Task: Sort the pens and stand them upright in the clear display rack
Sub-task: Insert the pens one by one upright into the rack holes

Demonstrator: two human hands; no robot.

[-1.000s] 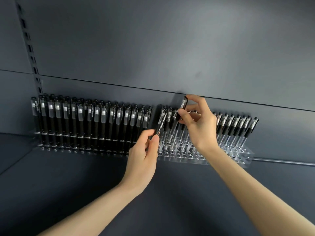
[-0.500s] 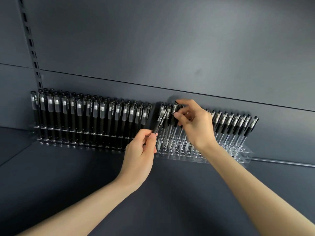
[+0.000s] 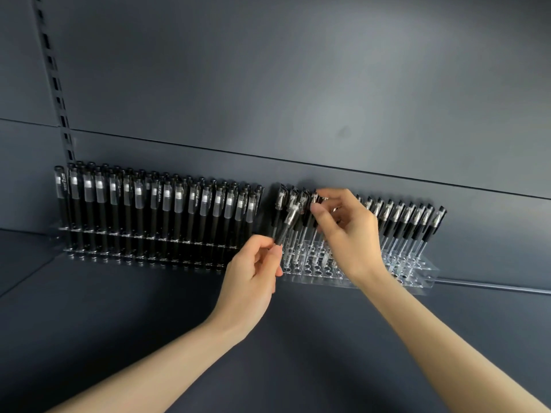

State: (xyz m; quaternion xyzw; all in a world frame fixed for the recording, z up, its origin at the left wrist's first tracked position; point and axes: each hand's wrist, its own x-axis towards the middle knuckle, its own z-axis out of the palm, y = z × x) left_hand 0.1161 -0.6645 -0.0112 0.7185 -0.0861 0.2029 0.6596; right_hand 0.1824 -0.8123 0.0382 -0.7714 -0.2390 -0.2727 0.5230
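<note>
A clear display rack [image 3: 417, 277] with many round holes stands on the dark shelf against the back wall. Several clear-barrelled pens with black caps [image 3: 411, 225] stand tilted in its back rows. My left hand [image 3: 253, 275] pinches the lower end of one such pen [image 3: 287, 223] at the rack's left end, the pen leaning up and to the right. My right hand [image 3: 346, 231] is over the rack's middle, thumb and fingers pinching the cap of a pen [image 3: 314, 198] that stands among the others. Pens behind that hand are hidden.
To the left, a second rack [image 3: 143, 257] is filled with several black pens with frosted caps [image 3: 167, 210], standing upright. A slotted metal upright [image 3: 56, 90] runs up the back wall at left. The dark shelf surface [image 3: 298, 338] stretches toward me.
My right hand has come down with its pen, from raised above the row to level with the other caps. My left hand stays at the rack's left end holding its pen.
</note>
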